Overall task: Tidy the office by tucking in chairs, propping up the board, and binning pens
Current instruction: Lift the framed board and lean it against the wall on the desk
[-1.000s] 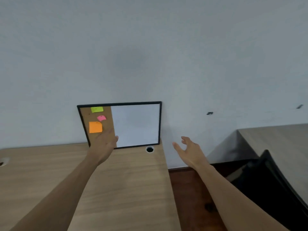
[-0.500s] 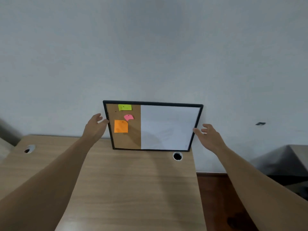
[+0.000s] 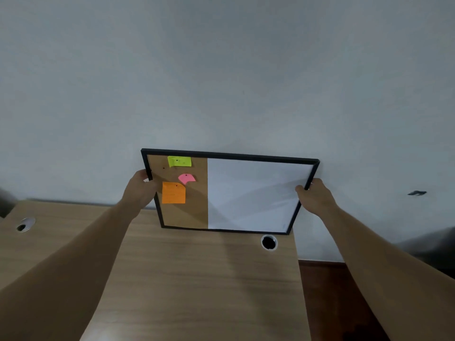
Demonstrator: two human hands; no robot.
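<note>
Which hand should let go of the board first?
Probably the right hand: it only pinches the board's right edge, and the desk bears its bottom edge. The left hand wraps the frame more firmly.

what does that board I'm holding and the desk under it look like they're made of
The board: left panel looks like brown cork, matte and holding pinned notes; right panel a smooth white dry-erase surface with a faint sheen; thin black frame, plastic or metal, can't tell. The desk: pale wood-grain top, probably laminate, matte.
</note>
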